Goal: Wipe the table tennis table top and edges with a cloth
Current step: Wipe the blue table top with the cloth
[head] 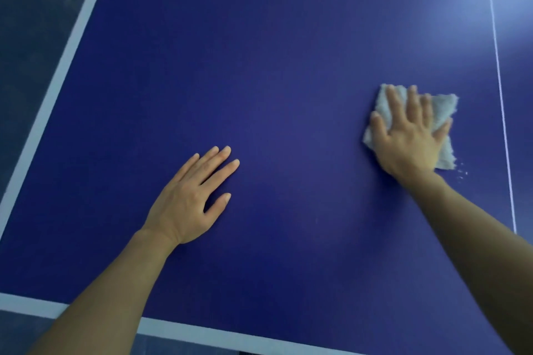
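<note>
Cloth (pixel 444 112), white and crumpled, lies flat directly under the right hand (pixel 409 135), whose grip is spread wide, fingers straight, pressing it onto the blue tabletop (pixel 274 66). Its long axis seems to run away from the person, along the thin white centre line (pixel 501 101) just beyond the grip's outer side. The left hand (pixel 190 199), open and flat, rests well apart, empty.

One table (pixel 288 66), dark blue. One white cloth (pixel 444 112), lying under the right hand (pixel 409 138). Two hands, the left hand (pixel 187 199) flat and bare. Two white border stripes: one left of the left hand, one nearer than both. One thin white line right of the right hand.
</note>
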